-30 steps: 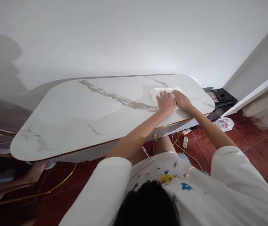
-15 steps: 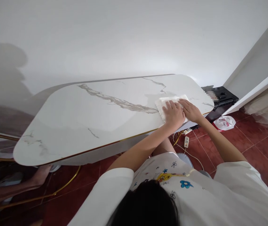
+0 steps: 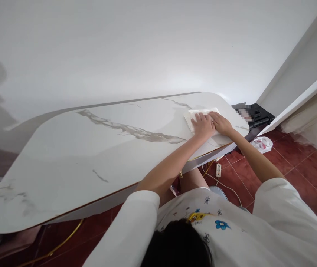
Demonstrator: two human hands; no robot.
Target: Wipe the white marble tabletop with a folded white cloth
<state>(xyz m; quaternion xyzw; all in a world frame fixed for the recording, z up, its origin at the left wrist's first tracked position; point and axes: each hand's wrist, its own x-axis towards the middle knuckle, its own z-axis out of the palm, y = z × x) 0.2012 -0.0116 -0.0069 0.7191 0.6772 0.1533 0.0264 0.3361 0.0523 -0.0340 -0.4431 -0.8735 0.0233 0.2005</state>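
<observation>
A folded white cloth with a wavy edge lies on the right part of a white marble-patterned table. Flat on top of it is my left hand, its fingers spread and pointing toward the wall. My right hand rests on the cloth's right side, against the left hand, its fingers stretched out to the left and partly overlapping the left. Both hands press the cloth down and neither is closed round it. The palms' undersides and the cloth beneath them are hidden.
The white wall runs along the table's far edge. A black case stands beyond the right end. On the red tiled floor lie a white plastic bag and a power strip with its cord. At lower left a gold metal leg shows.
Both hands and the cloth have slid a little across the table toward the wall. The view has shifted, so the table's left end reaches farther left and lower.
</observation>
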